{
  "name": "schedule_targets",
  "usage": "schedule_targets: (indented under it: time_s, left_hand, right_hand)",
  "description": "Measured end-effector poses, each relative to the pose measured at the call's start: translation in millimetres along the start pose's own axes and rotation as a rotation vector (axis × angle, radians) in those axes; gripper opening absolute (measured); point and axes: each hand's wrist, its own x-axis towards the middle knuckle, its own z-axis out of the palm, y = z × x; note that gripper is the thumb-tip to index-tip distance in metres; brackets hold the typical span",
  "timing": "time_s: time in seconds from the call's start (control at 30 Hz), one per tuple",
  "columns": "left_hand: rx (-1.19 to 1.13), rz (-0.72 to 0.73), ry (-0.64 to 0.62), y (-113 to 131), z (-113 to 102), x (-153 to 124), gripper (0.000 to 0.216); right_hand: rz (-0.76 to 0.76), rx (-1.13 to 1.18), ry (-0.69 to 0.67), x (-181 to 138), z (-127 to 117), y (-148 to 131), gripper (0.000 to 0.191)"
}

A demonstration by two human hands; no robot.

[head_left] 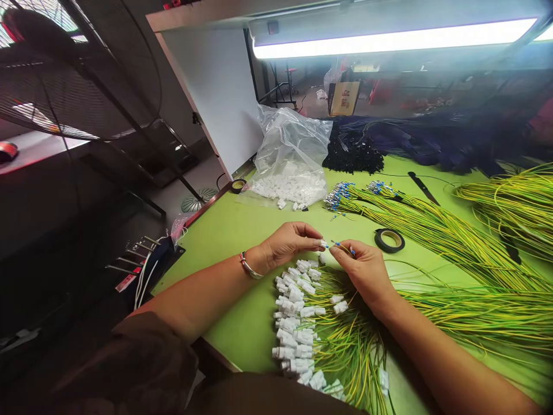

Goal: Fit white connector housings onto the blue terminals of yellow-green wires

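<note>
The left hand (285, 243) had its thumb and fingers clamped on a small white connector (323, 244), which showed at their tips above the table (203, 268). The right hand's (368, 274) fingers were pinched together on yellow-green wire, a blue-sleeved end (337, 244) just beside the connector. Wired white connectors (296, 323) lay below, reaching toward the table's near edge.

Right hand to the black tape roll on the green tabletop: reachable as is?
Likely yes. The black tape roll lies close beside the right hand, with nothing visible blocking the way, though that hand seems to be pinching blue-ended wires and would probably need to release them first.
</note>
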Motion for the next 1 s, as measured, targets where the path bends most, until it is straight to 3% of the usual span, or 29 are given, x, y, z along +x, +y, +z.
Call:
schedule_targets:
  time_s: [0.67,0.9,1.0]
  left_hand:
    - [0.0,0.021,0.077,-15,6,0,0.033]
    - [0.062,0.039,0.013,-14,0,4,0.03]
    - [0.163,0.005,-0.088,-5,-8,4,0.03]
  right_hand:
    - [-0.056,-0.067,-0.05,1,6,7,0.022]
    - [-0.008,-0.047,-0.074,4,4,5,0.023]
    - [0.017,-0.018,-0.092,5,-1,7,0.025]
